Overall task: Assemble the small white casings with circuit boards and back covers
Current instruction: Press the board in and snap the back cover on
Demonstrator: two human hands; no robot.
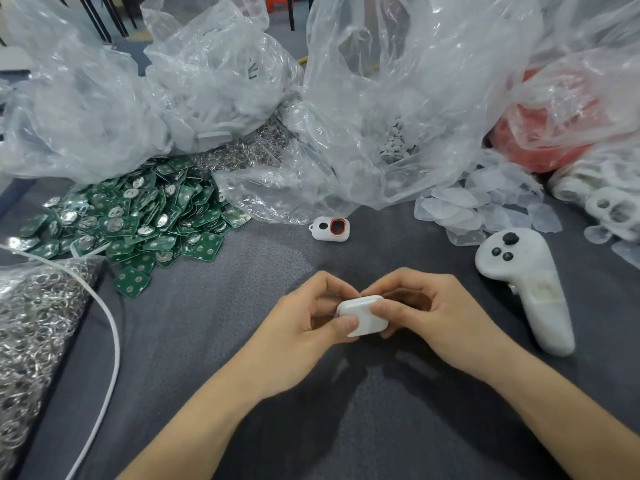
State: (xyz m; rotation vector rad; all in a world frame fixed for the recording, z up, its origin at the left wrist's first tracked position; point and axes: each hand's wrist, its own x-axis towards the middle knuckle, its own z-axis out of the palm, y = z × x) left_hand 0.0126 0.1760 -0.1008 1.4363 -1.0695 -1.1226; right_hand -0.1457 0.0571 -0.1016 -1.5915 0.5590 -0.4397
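Note:
Both hands meet over the grey cloth at the middle of the table, holding one small white casing [363, 315]. My left hand [304, 320] pinches its left edge between thumb and fingers. My right hand [426, 313] grips its right side, thumb pressed on the smooth top face. What lies inside the casing is hidden. Another white casing [329, 229] with an orange-ringed opening lies farther back on the cloth. A heap of green circuit boards [138, 216] spreads at the left.
Large clear plastic bags [398, 98] of parts crowd the back. A bag of metal rings [38, 327] and a white cable [110, 341] lie at the left. A white handheld controller [526, 285] rests at the right, with translucent covers [485, 206] behind it.

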